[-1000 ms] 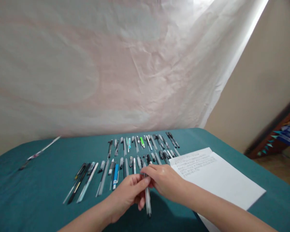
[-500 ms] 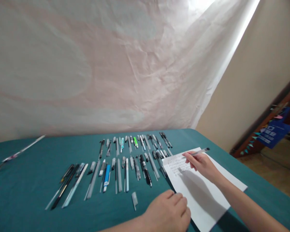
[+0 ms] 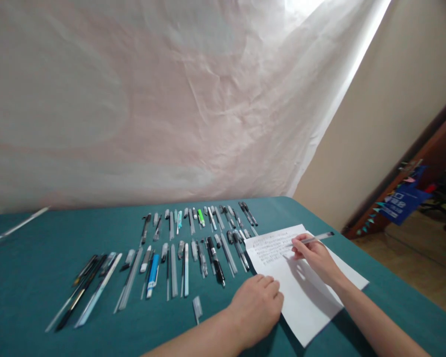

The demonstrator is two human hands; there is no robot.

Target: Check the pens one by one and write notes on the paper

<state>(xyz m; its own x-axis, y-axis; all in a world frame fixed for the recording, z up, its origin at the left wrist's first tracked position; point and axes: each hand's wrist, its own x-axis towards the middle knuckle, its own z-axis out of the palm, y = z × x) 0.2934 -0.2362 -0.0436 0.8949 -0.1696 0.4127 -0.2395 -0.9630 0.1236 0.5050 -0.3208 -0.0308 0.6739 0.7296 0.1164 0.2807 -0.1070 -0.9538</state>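
ok so the right hand (image 3: 315, 259) is pinching a clear pen (image 3: 321, 237), its dark back end poking out past the knuckles and its tip down by the handwriting (image 3: 273, 248) on the white paper (image 3: 301, 310). Can't quite tell if the tip is touching. Left hand (image 3: 258, 305) is knuckles up with the fingers curled, right at the paper's left edge, and I can't tell if anything's tucked under there. Just left of it there's a small clear cap (image 3: 196, 305) on the green cloth (image 3: 96, 225). Further out past that hand are two rows of pens and caps: a chunky black pen (image 3: 216, 263) fairly close, a blue pen (image 3: 153, 275) well off to its left, a lime green piece (image 3: 201, 217) in the far row
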